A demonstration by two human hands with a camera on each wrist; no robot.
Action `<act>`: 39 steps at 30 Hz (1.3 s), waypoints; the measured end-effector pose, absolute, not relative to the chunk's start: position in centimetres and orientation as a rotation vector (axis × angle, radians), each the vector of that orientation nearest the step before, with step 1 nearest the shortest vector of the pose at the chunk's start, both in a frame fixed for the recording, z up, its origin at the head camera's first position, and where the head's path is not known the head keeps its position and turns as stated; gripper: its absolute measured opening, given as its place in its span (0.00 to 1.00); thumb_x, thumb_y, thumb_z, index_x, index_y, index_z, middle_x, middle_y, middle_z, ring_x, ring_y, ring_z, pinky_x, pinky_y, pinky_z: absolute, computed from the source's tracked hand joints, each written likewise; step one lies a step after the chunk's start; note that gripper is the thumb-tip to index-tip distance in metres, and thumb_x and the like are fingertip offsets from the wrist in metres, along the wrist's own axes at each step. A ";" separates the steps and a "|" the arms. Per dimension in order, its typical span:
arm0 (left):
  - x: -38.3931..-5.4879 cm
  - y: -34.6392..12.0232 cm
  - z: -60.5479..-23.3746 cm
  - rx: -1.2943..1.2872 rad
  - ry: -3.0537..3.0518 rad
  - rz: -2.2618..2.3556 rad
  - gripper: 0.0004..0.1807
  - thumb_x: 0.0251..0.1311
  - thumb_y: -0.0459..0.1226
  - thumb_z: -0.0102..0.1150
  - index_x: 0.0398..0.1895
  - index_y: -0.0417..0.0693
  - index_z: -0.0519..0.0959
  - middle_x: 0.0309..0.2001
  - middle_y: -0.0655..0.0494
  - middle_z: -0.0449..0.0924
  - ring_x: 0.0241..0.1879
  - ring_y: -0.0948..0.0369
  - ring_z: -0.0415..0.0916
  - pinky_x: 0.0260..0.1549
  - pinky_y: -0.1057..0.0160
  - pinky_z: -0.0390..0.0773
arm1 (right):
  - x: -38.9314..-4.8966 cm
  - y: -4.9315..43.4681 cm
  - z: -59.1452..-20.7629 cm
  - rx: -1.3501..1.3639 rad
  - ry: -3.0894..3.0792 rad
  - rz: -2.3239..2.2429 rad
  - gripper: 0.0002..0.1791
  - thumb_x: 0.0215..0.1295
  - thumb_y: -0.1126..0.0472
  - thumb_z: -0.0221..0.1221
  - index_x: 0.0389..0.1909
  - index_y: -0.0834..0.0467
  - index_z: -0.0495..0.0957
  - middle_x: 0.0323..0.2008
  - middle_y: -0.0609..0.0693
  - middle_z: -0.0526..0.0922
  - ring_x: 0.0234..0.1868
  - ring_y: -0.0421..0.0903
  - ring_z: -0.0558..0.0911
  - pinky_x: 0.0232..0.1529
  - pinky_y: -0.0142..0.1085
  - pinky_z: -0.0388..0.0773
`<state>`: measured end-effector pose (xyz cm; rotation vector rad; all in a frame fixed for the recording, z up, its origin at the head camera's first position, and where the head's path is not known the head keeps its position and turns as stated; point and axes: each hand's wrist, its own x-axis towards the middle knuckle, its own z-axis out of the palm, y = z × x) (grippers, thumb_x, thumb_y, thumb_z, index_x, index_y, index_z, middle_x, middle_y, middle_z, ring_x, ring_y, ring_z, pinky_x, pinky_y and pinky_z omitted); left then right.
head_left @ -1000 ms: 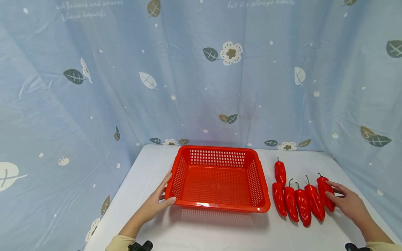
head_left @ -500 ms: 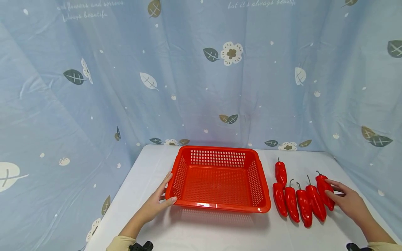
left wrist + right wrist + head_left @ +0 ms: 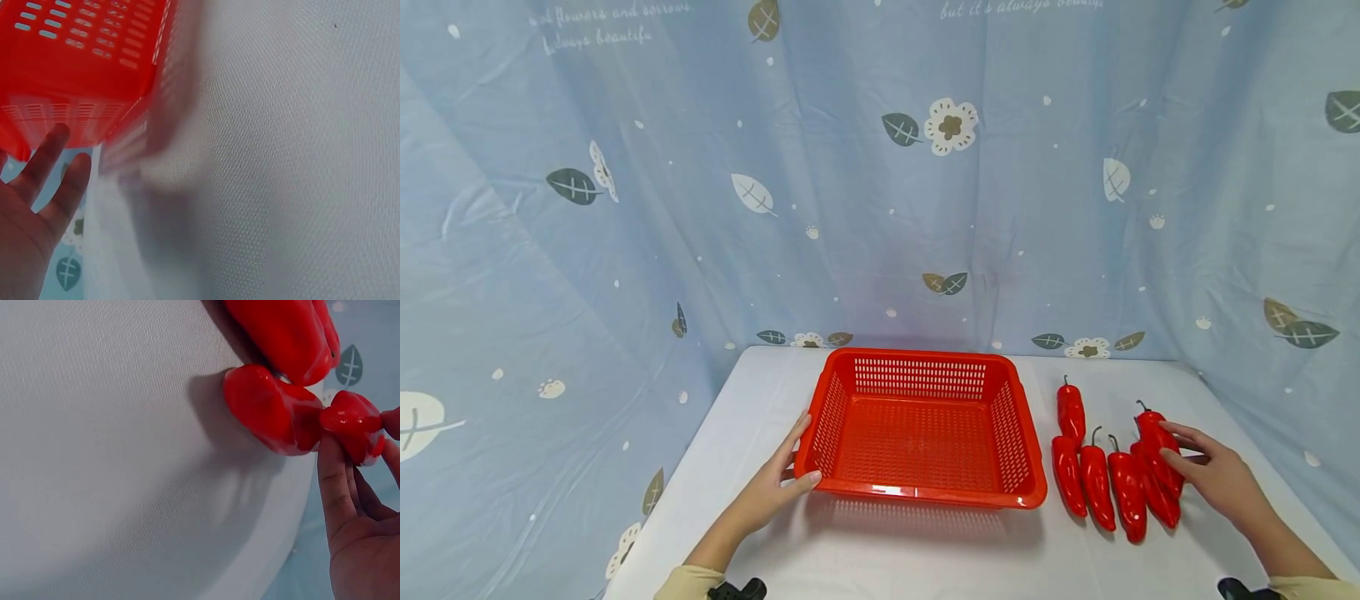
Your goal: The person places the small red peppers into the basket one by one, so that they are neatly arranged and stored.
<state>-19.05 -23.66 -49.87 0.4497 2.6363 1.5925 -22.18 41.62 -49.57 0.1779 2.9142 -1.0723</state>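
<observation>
In the head view, my left hand (image 3: 766,493) rests at the left front corner of a red plastic basket (image 3: 919,492), thumb on the rim and fingers spread along the side. The left wrist view shows those fingers straight against the basket wall (image 3: 69,119). My right hand (image 3: 1223,482) pinches a long red pepper (image 3: 1159,446) between thumb and fingers, its stem pointing away. Seen from the right wrist, the held pepper (image 3: 356,422) is raised, and another red pepper (image 3: 265,409) lies on the cloth behind it. The held one partly covers that neighbour in the head view.
Several more red peppers (image 3: 1097,487) lie in a row right of the basket, with one pepper (image 3: 1071,414) farther back. A white cloth (image 3: 917,562) covers the table. A blue patterned curtain (image 3: 850,233) hangs behind and at both sides.
My right hand has moved the rightmost pepper up and to the left, over its neighbour. The left hand and the basket have stayed in place.
</observation>
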 end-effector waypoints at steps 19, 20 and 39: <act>-19.0 -23.5 -49.7 0.413 2.626 1.626 0.49 0.62 0.41 0.66 0.83 0.61 0.50 0.82 0.54 0.45 0.69 0.38 0.64 0.56 0.49 0.75 | -22.2 39.2 -49.0 0.098 2.910 -1.093 0.42 0.71 0.45 0.60 0.74 0.67 0.60 0.64 0.81 0.63 0.54 0.75 0.74 0.40 0.50 0.85; -19.0 -23.5 -49.7 0.413 2.626 1.627 0.49 0.62 0.41 0.66 0.83 0.61 0.50 0.82 0.54 0.45 0.69 0.38 0.65 0.56 0.49 0.76 | -22.3 39.1 -49.0 0.100 2.910 -1.092 0.42 0.71 0.45 0.60 0.74 0.67 0.60 0.63 0.81 0.63 0.54 0.74 0.74 0.39 0.49 0.85; -18.8 -23.3 -49.9 0.413 2.671 1.600 0.48 0.63 0.40 0.67 0.82 0.60 0.52 0.82 0.56 0.46 0.65 0.45 0.71 0.54 0.53 0.77 | -22.2 36.0 -48.5 0.025 2.887 -1.134 0.41 0.67 0.47 0.65 0.74 0.64 0.63 0.63 0.79 0.67 0.55 0.72 0.75 0.38 0.49 0.86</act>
